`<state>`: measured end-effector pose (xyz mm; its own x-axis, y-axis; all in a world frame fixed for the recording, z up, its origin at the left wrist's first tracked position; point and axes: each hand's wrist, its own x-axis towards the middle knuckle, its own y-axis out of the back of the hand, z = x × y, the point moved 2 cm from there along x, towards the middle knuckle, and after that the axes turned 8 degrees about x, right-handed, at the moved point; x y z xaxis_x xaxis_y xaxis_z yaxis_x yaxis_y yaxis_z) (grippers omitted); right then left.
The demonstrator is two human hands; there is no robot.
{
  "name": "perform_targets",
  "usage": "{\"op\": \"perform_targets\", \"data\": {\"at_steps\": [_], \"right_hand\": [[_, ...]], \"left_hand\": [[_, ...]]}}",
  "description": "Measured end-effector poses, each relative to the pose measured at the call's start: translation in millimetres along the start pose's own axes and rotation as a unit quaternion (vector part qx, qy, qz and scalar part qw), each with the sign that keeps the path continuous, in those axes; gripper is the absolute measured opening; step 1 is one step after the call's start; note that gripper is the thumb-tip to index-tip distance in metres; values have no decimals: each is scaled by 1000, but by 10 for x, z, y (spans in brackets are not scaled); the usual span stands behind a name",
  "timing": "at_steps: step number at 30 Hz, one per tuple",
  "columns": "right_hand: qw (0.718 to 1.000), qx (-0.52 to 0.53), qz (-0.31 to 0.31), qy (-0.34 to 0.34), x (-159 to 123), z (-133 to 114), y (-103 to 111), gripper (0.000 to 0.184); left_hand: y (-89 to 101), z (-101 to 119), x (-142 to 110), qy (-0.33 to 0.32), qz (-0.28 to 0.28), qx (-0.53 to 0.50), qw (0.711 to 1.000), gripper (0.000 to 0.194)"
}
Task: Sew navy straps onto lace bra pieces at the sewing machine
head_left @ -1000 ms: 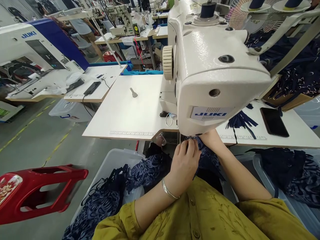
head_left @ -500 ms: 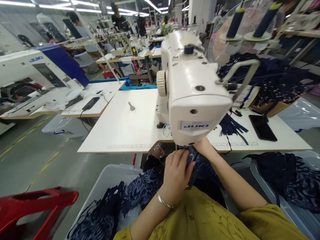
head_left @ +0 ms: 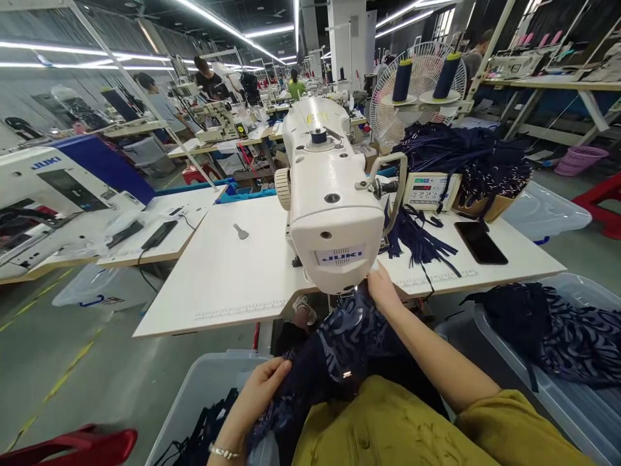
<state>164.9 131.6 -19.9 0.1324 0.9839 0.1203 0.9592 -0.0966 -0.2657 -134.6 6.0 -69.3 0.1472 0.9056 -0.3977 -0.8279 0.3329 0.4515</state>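
A navy garment piece with a swirling sheen pattern (head_left: 347,327) stretches from beneath the head of the white JUKI sewing machine (head_left: 334,213) down over my lap. At its lower left, my left hand (head_left: 264,385) is closed on the fabric edge, thumb on top. My right hand (head_left: 381,288) grips the same piece close under the right side of the machine head, and its fingertips are partly hidden there. The needle area is mostly covered by the machine head.
A clear plastic bin (head_left: 206,382) with navy pieces stands at lower left, and another bin (head_left: 504,349) at right. The white table (head_left: 233,278) carries a small metal tool (head_left: 240,231), navy strips (head_left: 422,239), a phone (head_left: 480,243) and a control box (head_left: 431,191). Thread cones (head_left: 402,81) stand behind.
My left hand has moved from beside the machine head down and left, spreading the fabric out. My right hand stays near the machine head. The view has tilted up.
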Motion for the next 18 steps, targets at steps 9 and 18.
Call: {"op": "perform_targets", "data": {"at_steps": [9, 18], "right_hand": [[940, 311, 134, -51, 258, -202, 657, 14], [961, 253, 52, -103, -264, -215, 1002, 17]], "left_hand": [[305, -7, -167, 19, 351, -287, 891, 49], [269, 234, -257, -34, 339, -366, 866, 47]]}}
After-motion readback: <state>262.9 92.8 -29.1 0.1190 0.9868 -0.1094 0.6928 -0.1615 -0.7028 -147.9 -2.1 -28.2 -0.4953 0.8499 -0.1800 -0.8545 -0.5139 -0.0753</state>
